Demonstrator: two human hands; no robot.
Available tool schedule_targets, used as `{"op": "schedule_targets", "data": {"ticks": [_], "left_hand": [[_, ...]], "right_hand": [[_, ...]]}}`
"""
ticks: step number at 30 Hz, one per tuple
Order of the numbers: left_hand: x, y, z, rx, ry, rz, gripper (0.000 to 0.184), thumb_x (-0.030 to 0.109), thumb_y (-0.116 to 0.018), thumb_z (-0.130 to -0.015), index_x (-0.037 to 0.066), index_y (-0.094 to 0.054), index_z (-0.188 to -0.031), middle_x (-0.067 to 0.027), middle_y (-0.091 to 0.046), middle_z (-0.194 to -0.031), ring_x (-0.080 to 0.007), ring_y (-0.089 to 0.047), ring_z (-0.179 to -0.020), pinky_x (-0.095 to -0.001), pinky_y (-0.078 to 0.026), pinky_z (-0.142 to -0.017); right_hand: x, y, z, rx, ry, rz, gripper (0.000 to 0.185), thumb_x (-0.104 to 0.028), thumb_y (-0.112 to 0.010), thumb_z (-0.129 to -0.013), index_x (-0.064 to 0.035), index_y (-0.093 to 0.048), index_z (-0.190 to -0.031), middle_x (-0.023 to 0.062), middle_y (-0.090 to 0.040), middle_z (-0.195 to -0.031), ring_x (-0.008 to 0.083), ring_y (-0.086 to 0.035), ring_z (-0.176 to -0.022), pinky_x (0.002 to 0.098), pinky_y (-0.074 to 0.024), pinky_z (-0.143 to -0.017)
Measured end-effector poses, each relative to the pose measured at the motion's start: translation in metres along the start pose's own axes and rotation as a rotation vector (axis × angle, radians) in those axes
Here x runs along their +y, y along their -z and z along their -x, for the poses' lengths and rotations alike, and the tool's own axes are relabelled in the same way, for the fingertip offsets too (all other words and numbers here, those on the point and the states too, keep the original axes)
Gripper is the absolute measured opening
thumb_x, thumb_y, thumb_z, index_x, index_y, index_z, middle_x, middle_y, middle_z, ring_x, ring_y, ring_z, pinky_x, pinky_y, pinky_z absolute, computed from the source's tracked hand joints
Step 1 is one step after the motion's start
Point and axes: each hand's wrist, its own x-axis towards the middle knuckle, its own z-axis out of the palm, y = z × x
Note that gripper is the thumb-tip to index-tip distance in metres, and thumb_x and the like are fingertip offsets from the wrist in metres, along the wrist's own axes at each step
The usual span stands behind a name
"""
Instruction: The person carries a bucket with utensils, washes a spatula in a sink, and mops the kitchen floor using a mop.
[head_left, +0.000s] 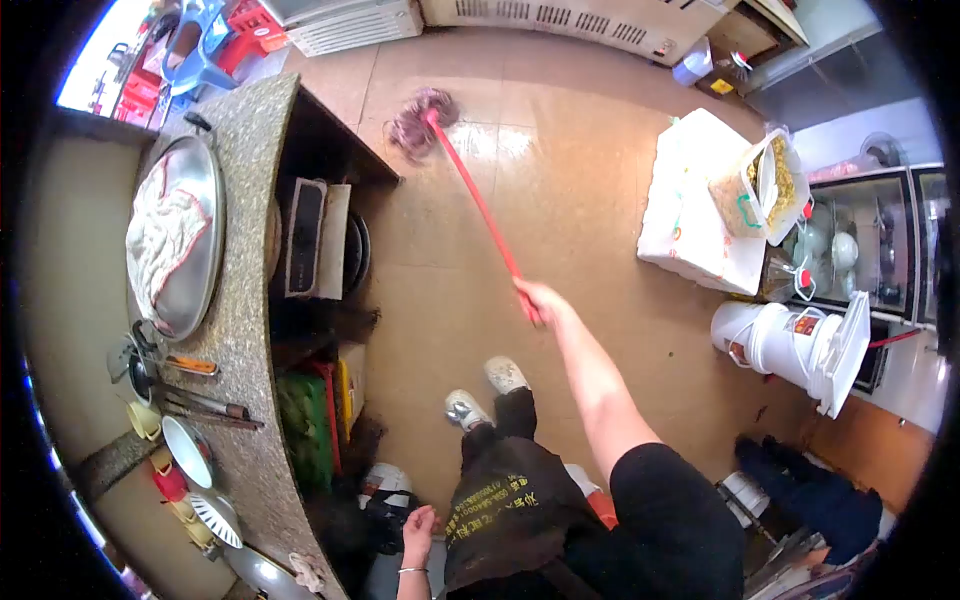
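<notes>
My right hand is wrapped round the upper end of a mop's red handle. The mop stretches forward and slightly left from it. Its purple-grey string head lies on the brown floor, beside a shiny wet-looking patch. Low in the view, my left hand hangs beside my dark apron. Its fingers look loosely curled, with nothing visible in them. A bracelet circles that wrist.
Along the left runs a speckled counter with a large metal tray and utensils. On the right stand a white foam box, a tub, white buckets and a glass-doored cabinet. A white appliance borders the far floor.
</notes>
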Motion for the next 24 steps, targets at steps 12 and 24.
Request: {"op": "schedule_targets", "data": {"ticks": [12,24], "left_hand": [[0.075,-0.021,-0.002,-0.022,-0.055,-0.213,0.022,0.016,-0.053,-0.081,0.003,-0.051,-0.100,-0.0040,-0.057,-0.087,-0.0115,-0.055,-0.074,-0.0219,-0.043,-0.064],[0.108,-0.064,-0.017,-0.251,-0.201,-0.331,0.020,0.013,-0.056,-0.079,0.004,-0.053,-0.096,-0.0010,-0.054,-0.083,-0.0096,-0.050,-0.073,-0.0232,-0.043,-0.065]], "right_hand": [[-0.048,0.045,0.039,0.203,0.380,-0.253,0.009,-0.016,-0.053,-0.080,-0.0071,-0.052,-0.079,-0.0029,-0.045,-0.053,0.0061,-0.040,-0.040,0.0204,-0.0330,-0.034],[0.237,0.139,0.315,0.580,-0.055,-0.217,0.033,-0.041,-0.043,-0.083,-0.0117,-0.047,-0.097,-0.0011,-0.039,-0.050,0.0084,-0.033,-0.034,0.0259,-0.0296,-0.031]]}}
